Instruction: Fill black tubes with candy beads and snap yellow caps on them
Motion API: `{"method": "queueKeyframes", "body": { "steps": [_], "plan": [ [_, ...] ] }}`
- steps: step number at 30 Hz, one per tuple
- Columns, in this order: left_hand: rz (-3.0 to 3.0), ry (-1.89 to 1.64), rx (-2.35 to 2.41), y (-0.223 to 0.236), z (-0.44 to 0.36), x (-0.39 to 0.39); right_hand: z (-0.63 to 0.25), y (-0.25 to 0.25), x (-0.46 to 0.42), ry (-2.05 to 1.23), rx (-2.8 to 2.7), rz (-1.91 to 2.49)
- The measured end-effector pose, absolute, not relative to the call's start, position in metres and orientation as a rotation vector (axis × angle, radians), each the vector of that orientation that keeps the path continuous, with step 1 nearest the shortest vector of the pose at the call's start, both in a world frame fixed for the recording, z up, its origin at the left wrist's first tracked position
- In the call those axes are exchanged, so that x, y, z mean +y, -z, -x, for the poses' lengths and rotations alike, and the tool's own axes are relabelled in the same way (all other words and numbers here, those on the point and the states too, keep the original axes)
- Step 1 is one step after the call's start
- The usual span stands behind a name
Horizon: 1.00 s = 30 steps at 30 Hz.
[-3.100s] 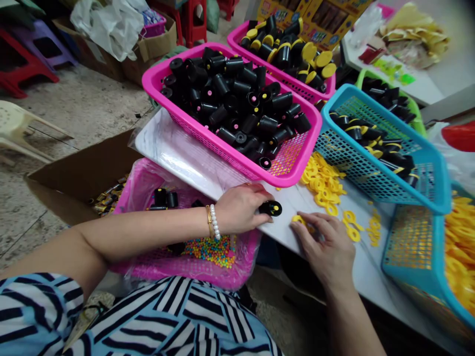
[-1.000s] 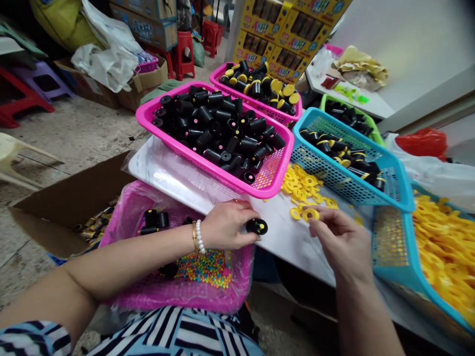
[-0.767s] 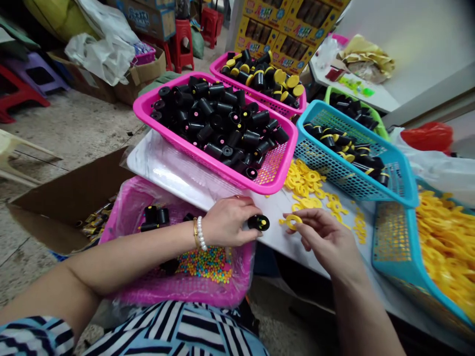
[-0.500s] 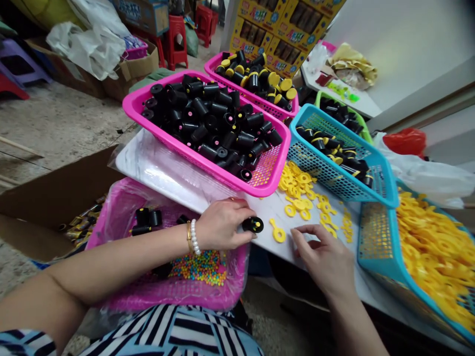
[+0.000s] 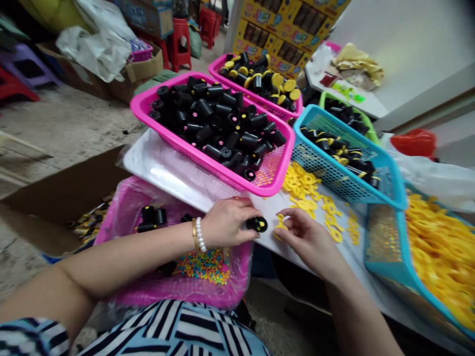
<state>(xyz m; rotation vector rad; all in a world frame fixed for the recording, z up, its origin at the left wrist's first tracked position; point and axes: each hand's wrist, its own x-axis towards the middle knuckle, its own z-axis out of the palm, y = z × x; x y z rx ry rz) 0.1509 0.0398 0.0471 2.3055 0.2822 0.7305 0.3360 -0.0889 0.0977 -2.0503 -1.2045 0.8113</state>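
Observation:
My left hand (image 5: pixel 232 221) is closed around a black plastic cylinder (image 5: pixel 257 224) whose end, with yellow bits in it, faces right. Just right of it, my right hand (image 5: pixel 306 237) pinches a yellow ring piece with a short stem (image 5: pixel 280 225) between thumb and fingers, low over the table's front edge. The cylinder and the ring piece are apart. More yellow ring pieces (image 5: pixel 301 182) lie in a loose pile on the white table (image 5: pixel 166 170) behind my right hand.
A pink basket (image 5: pixel 276 185) of black cylinders stands behind my hands. Below my left forearm sits a plastic-lined pink basket (image 5: pixel 122 210) with colourful beads (image 5: pixel 202 264). Blue baskets (image 5: pixel 399 193) to the right hold black-and-yellow cylinders and yellow rings. An open carton (image 5: pixel 67 190) is at left.
My right hand has moved left and taken hold of the yellow ring piece that lay on the table. My left hand still holds the black cylinder. The view has shifted slightly.

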Motion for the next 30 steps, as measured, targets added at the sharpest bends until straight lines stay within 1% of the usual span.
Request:
{"method": "queueKeyframes", "body": {
  "steps": [2, 5, 13, 22, 26, 30],
  "plan": [
    [-2.305, -0.686, 0.287, -0.047, -0.152, 0.041, -0.333, -0.098, -0.085, -1.071, -0.94, 1.803],
    [-2.326, -0.646, 0.293, -0.049, -0.153, 0.042, -0.32, -0.095, -0.079, -1.182, -0.734, 1.609],
    [-2.33, -0.611, 0.305, -0.049, -0.153, 0.042, -0.294, -0.082, -0.066, -1.125, -0.559, 1.588],
    [-2.331, -0.561, 0.319, -0.054, -0.154, 0.043, -0.291, -0.086, -0.064, -1.153, -0.597, 1.571],
    [-2.342, -0.558, 0.318, -0.054, -0.153, 0.042, -0.292, -0.082, -0.066, -1.059, -0.626, 1.637],
    [-2.338, -0.559, 0.336, -0.055, -0.154, 0.041, -0.293, -0.074, -0.072, -1.032, -0.666, 1.631]
  ]
}}
